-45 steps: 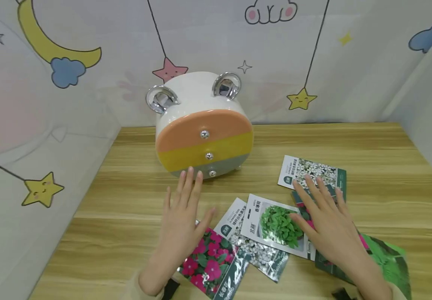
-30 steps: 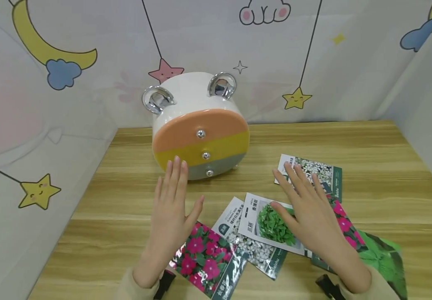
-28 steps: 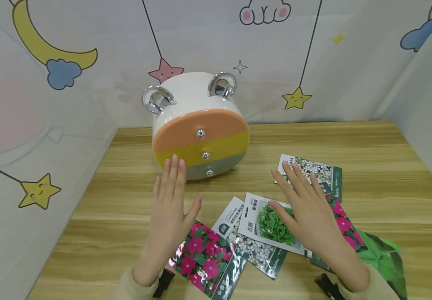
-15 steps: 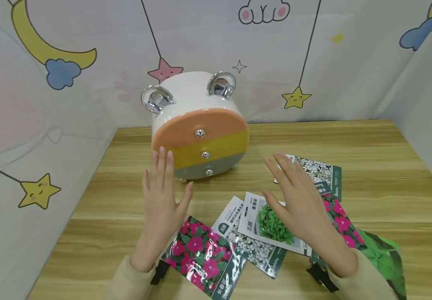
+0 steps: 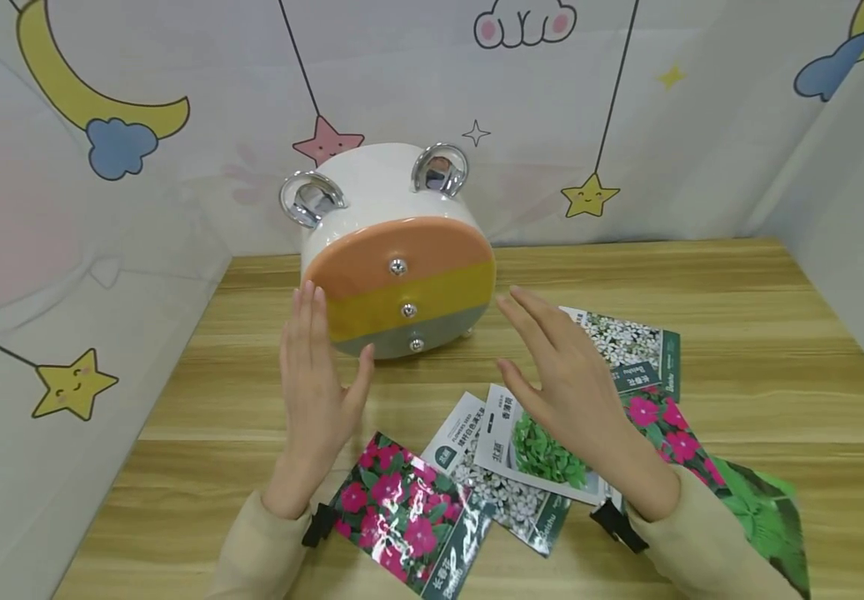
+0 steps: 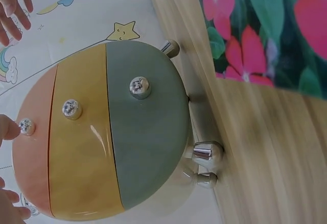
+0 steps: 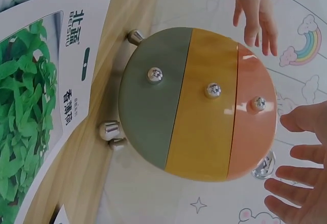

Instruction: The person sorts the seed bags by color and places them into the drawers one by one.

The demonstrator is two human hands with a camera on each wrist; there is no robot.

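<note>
A white rounded drawer box with two chrome ear-shaped rings stands on the table; its front has an orange drawer, a yellow drawer and a grey-green drawer, each with a chrome knob. My left hand is held up with straight fingers, its fingertips overlapping the box's left edge in the head view. Fingers spread, my right hand reaches over the seed packets at the box's right front, palm turned inward. Neither hand holds anything. Both wrist views show all three drawers closed.
Seed packets lie in front: a pink-flower packet, a white-flower packet, a green-leaf packet and several more to the right, including a white-flower one behind. A printed cloth lines the back and sides of the wooden table.
Both hands have moved forward and to the left in the head view, the right one farther, and its palm has turned inward. The box and packets stay in place; the view shifts slightly.
</note>
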